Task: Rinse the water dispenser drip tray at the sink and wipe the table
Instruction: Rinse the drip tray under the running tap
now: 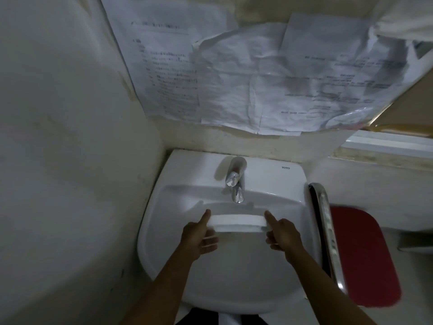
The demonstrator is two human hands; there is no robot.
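Note:
Both of my hands hold the white drip tray over the basin of the white sink, just below the chrome faucet. My left hand grips the tray's left end with the thumb up along its side. At the tray's other end my right hand grips it the same way. The tray is level and seen from its long side. No water shows at the spout.
A chrome grille piece leans at the sink's right rim, beside a red stool seat. A white wall stands close on the left. Crumpled printed papers hang on the wall above the sink.

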